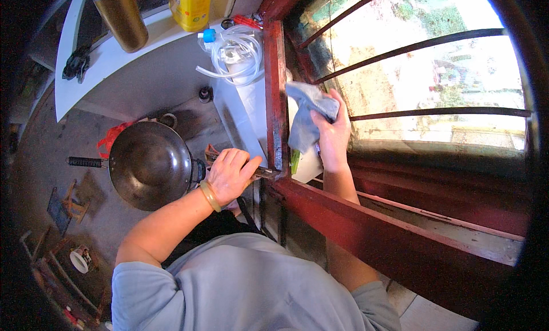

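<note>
My right hand (336,131) is closed round a grey-blue cloth (311,105), bunched up with a loose end hanging down. It is on the far side of the red-brown wooden window frame (343,216), and the frame's lower rail hides part of that forearm. The cloth is close to the frame's upright (276,96); whether they touch I cannot tell. My left hand (230,173), with a pale bangle (210,196) at its wrist, grips the end of a short dark bar (266,172) at the frame's lower left corner. Its fingertips are partly hidden.
Dark bars cross the bright window (423,73) on the right. A wok (151,165) is at the left, beyond my left forearm. On a white ledge are a gold-brown flask (120,19), a yellow container (190,8) and coiled clear tubing (237,59). A wooden chair (63,279) is at lower left.
</note>
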Tool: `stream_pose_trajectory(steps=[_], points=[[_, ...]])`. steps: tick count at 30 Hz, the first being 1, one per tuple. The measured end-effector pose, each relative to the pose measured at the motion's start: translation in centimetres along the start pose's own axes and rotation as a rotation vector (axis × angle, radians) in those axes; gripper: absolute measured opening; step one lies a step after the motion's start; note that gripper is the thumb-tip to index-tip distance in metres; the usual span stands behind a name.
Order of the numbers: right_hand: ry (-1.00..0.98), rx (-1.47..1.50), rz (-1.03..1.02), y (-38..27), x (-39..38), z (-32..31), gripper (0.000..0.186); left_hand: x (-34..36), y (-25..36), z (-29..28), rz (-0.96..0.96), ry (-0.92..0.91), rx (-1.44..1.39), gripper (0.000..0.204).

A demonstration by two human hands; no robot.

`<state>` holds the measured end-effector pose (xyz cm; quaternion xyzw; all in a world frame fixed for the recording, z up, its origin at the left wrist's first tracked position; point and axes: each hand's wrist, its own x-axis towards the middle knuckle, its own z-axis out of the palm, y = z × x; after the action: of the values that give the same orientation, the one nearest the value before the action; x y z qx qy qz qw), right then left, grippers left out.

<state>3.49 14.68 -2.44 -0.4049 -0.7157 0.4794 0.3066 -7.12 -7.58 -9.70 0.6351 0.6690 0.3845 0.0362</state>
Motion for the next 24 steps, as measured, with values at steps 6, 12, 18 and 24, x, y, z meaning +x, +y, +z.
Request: stream_pose_trajectory(steps=[6,12,18,24], points=[[-0.169,-0.653,-0.382,3.7,1.6,0.6,0.060,1.0,0.4,-0.1,0.010,0.007,0.016,0.047],[-0.224,-0.362,-0.088,-0.6,-1.5,0.9,0.037,1.1,0.3,-0.6,-0.032,-0.052,-0.006,0.057],[-0.492,-0.328,0.158,0.2,-3.3,0.4,0.043,0.9,0.7,-0.4,-0.036,-0.049,-0.035,0.056],[-0.515,-0.234,0.339,1.1,-3.2,1.9,0.057,0.7,0.6,-0.6,-0.019,-0.079,-0.029,0.054]])
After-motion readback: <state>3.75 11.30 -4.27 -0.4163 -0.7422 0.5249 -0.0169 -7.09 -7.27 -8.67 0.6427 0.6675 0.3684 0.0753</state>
